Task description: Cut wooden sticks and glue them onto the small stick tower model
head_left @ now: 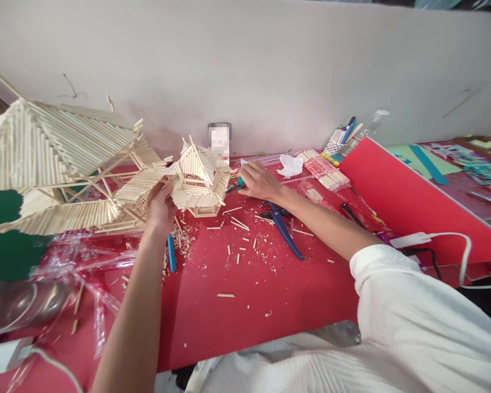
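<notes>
Steadying the pavilion at mid-frame with the left hand, set at its left side beside the larger stick house filling the upper left; with those fingers half hidden, cannot tell whether pinching or only bracing. Gripping a green tool in the curled right hand, just right of the pavilion, aimed with its metal tip toward the lower roof; too small to tell whether touching. For a clean result, keep the left hand firm but light and out of the tip's path; brace low on the frame rather than on the thin upper sticks, and work in small, controlled moves. Better, too, to sweep aside the offcuts at frame centre. Among containers, see pens and flat sticks upright in the cup at upper right, beside a capped clear bottle with contents unclear. Find more sticks bundled in plastic packs, left of the red board.
</notes>
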Motion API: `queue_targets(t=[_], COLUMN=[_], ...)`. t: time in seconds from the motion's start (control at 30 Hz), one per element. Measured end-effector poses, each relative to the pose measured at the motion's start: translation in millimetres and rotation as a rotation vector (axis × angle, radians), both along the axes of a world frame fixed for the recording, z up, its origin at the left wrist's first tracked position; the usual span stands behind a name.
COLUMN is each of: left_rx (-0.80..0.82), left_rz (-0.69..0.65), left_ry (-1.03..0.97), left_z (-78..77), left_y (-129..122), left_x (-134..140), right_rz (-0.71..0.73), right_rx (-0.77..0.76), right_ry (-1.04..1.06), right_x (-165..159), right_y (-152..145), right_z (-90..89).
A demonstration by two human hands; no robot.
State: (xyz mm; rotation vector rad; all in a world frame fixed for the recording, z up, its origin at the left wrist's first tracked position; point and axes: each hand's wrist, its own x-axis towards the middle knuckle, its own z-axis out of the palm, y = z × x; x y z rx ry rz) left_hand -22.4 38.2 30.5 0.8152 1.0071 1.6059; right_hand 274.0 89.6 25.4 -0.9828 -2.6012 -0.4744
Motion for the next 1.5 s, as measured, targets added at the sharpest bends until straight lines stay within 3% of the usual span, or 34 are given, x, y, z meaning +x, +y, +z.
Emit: queue_targets(t=[0.27, 0.83, 1.23, 1.5], left_rx=[0.017, 0.062, 0.057, 0.055], left_rz=[-0.003, -0.011, -0.028, -0.021], left_ry=[-0.01, -0.039, -0.039, -0.02], left_z=[-1.2, -6.4, -5.5, -3.0], left_y=[0.3, 5.2, 4.7, 2.1], left_x=[0.7, -2.2, -1.2, 0.0], right_rz=[-0.055, 0.022, 0.01, 0.032], right_rx=[0.078, 0.214, 0.247, 0.214], right_ry=[0.023, -0.001, -0.101, -0.035], right_x=[0.1, -0.2, 3.7, 2.3], right_y=[-4.4, -1.9, 0.5, 4.1], right_z=[-10.0, -6.4, -1.4, -4.9])
